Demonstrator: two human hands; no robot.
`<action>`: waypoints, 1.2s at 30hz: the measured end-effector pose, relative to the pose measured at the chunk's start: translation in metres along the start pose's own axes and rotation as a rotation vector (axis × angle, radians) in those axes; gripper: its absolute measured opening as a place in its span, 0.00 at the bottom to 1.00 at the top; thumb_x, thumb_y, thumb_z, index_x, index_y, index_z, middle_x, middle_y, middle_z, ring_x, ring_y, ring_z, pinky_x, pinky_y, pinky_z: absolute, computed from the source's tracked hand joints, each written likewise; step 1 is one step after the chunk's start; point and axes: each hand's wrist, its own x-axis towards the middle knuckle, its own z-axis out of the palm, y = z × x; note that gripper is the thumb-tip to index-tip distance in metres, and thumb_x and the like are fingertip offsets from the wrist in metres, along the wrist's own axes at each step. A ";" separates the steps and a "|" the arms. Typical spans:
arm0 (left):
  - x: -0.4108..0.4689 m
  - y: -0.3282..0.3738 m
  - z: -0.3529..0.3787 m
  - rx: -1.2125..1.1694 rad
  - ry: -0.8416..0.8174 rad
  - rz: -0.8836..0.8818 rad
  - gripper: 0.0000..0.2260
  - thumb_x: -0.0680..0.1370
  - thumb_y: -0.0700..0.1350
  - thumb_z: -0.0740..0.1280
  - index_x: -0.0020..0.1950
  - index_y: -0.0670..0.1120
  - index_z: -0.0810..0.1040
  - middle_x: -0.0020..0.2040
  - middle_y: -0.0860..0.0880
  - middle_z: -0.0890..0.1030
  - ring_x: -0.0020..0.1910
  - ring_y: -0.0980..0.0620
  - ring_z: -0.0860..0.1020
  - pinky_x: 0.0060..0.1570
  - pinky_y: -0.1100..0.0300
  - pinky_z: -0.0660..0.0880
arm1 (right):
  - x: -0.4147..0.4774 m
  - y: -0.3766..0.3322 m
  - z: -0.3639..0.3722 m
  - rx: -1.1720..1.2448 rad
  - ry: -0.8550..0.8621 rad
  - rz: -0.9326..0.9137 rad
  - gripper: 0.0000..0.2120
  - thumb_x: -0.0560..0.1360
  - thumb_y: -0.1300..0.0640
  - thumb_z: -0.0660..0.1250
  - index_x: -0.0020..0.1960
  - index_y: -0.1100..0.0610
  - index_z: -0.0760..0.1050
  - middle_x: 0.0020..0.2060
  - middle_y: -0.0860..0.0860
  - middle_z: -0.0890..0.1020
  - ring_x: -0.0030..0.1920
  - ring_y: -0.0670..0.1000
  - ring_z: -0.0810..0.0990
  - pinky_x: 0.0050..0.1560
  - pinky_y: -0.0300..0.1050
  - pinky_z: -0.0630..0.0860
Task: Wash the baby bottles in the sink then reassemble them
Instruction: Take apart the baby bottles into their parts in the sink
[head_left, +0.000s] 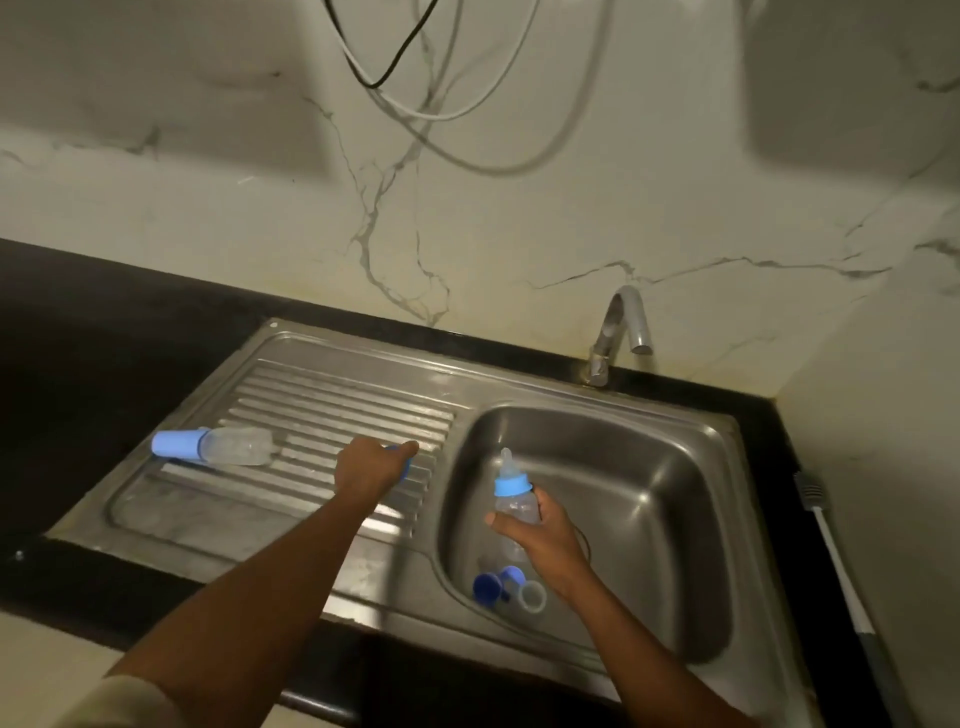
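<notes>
My right hand (540, 540) grips a clear baby bottle (514, 499) with a light blue collar and teat, held upright over the sink basin (649, 493). My left hand (371, 467) is curled round a dark blue part (405, 465) on the ribbed draining board (322, 415); most of that part is hidden by my fingers. A second clear bottle (234, 446) with a light blue cap (176, 442) lies on its side at the left of the draining board. At the basin's near left bottom lie a dark blue cap (485, 587), a light blue piece (513, 574) and a clear ring (532, 596).
A chrome tap (621, 327) stands behind the basin, with no water visible. A long-handled brush (826, 540) lies on the dark counter to the right. Cables (415, 93) hang on the marble wall above. Dark countertop (78, 338) extends to the left.
</notes>
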 end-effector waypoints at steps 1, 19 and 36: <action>0.003 -0.002 -0.001 0.092 0.000 0.027 0.24 0.71 0.61 0.75 0.43 0.39 0.79 0.47 0.39 0.83 0.49 0.40 0.82 0.54 0.48 0.80 | -0.001 0.001 -0.002 0.003 0.003 -0.002 0.15 0.71 0.62 0.76 0.56 0.58 0.77 0.44 0.53 0.82 0.41 0.46 0.81 0.37 0.34 0.77; -0.019 0.015 0.022 0.295 0.201 0.568 0.18 0.78 0.52 0.65 0.62 0.41 0.77 0.59 0.41 0.79 0.59 0.41 0.75 0.61 0.47 0.71 | -0.014 -0.016 -0.004 0.337 -0.108 0.151 0.22 0.70 0.54 0.76 0.61 0.57 0.74 0.47 0.56 0.82 0.45 0.57 0.83 0.40 0.51 0.79; -0.112 0.068 0.052 -0.879 -0.998 0.082 0.11 0.80 0.43 0.65 0.58 0.41 0.82 0.55 0.42 0.84 0.55 0.40 0.74 0.54 0.48 0.73 | -0.024 -0.036 -0.040 0.544 -0.424 0.186 0.15 0.68 0.54 0.72 0.50 0.63 0.77 0.39 0.59 0.79 0.35 0.53 0.79 0.31 0.42 0.77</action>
